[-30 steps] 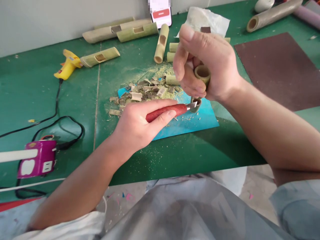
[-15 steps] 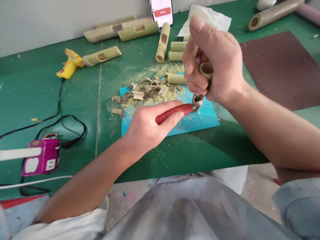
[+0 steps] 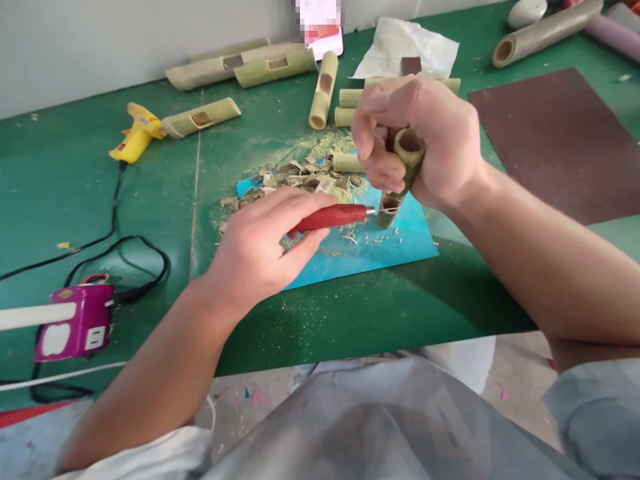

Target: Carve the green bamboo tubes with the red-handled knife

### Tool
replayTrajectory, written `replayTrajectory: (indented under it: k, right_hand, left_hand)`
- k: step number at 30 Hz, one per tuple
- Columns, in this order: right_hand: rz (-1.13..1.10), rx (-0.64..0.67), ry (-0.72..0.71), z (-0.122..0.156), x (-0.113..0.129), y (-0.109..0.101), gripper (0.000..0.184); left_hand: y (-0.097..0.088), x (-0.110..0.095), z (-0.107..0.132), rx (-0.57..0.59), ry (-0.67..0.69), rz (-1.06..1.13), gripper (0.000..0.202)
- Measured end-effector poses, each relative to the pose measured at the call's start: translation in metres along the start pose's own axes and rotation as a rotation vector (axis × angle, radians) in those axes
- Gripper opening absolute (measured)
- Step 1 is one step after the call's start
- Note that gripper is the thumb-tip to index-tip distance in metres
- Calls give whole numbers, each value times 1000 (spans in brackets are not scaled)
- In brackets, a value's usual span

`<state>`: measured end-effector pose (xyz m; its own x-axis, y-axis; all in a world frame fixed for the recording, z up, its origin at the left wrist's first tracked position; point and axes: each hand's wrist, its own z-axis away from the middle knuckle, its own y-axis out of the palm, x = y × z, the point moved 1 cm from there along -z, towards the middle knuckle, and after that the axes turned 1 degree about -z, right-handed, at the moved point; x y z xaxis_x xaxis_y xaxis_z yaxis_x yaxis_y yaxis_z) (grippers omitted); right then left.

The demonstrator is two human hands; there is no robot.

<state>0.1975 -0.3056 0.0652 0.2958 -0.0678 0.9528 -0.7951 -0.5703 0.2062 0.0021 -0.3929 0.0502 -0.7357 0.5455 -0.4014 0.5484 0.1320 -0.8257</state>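
red wood-toned handle first: our left hand (image 3: 260, 243) is closed round the knife (image 3: 334, 217), thumb below the handle and fingers over it. our right hand (image 3: 430, 127) is curled about the bamboo tube (image 3: 412, 175), fingers wrapped from the near-left side and the palm behind.

the relation we judge to matter most is blade to opening. from our left hand the cut opening (image 3: 390, 204) near the tube's lower end lies between 2 and 3 o'clock, and the knife points at it, just short of 3. the tube stands tilted, its long axis running from between 12 and 1 o'clock, where the open mouth shows, down to between 6 and 7, so the blade crosses it steeply. the blade is at the opening; whether it touches the rim we cannot tell.

our right hand is the nearer, touching the tube itself; our left reaches it only through the knife. under the lower end lies the blue sheet (image 3: 350, 263) on the green table (image 3: 310, 333), with bamboo chips (image 3: 295, 175) toward 10 o'clock from the opening.
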Motion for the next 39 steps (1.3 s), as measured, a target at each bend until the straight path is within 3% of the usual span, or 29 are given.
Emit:
replayTrajectory:
  k: [4,9,14,20,23,26,32,39]
  right_hand:
    - [37,33,-36,-2,-4,-4,24]
    - [68,51,-42,-2,-5,-9,9]
    - [6,15,-86,-4,-4,-4,16]
    - [-35,66,-94,-4,-5,-2,17]
    - [8,141,-27,-3,-3,-3,19]
    - [46,178,32,-2,0,-3,22]
    - [101,206,72,-6,-1,-5,26]
    - [62,93,59,-5,-2,2,19]
  left_hand:
    - [-1,3,0,-59,26,-88,29]
    - [-2,0,3,-51,-5,-24,32]
    - [-3,2,2,-26,-86,34,26]
    - [-6,4,-6,133,28,-100,32]
    - [-6,2,-7,263,116,-281,40]
    - [-6,2,-9,312,170,-350,39]
    - [-9,12,-19,364,160,-221,42]
    - [-2,12,-22,363,134,-36,39]
